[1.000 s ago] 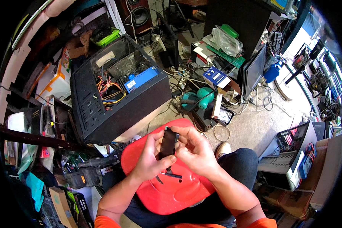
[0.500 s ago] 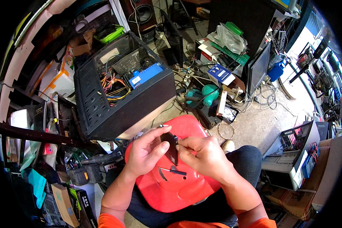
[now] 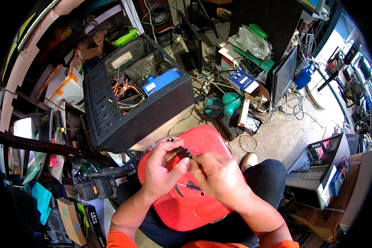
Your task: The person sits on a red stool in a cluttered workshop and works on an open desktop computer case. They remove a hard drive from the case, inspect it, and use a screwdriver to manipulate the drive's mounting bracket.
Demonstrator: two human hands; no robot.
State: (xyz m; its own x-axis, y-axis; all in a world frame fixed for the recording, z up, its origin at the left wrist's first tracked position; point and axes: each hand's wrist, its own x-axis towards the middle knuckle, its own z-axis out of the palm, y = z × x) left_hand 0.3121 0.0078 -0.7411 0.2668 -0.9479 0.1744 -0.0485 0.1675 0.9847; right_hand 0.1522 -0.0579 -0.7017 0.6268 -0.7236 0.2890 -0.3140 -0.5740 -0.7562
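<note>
Over a red plastic stool (image 3: 208, 140), both my hands meet around a small flat black piece (image 3: 181, 153), whose exact kind I cannot make out. My left hand (image 3: 163, 167) grips it between thumb and fingers. Pinched at the piece's right end are the fingers of my right hand (image 3: 221, 175), their tips partly hidden. A thin screwdriver (image 3: 187, 186) lies on the stool below, its handle end partly covered by my right hand. A dark slot and a small round hole mark the red surface beside it.
An opened black computer case (image 3: 140, 111) with coloured wires and a blue part stands ahead on the left. Behind the stool are a green-teal tool (image 3: 230, 103), a blue box (image 3: 244, 80) and cables. Another opened case (image 3: 318, 171) sits at right; a cordless tool (image 3: 97, 188) lies at left.
The black piece has turned from hanging upright to a more slanted, foreshortened pose between my hands. My right hand has shifted slightly left and down, now covering part of the screwdriver.
</note>
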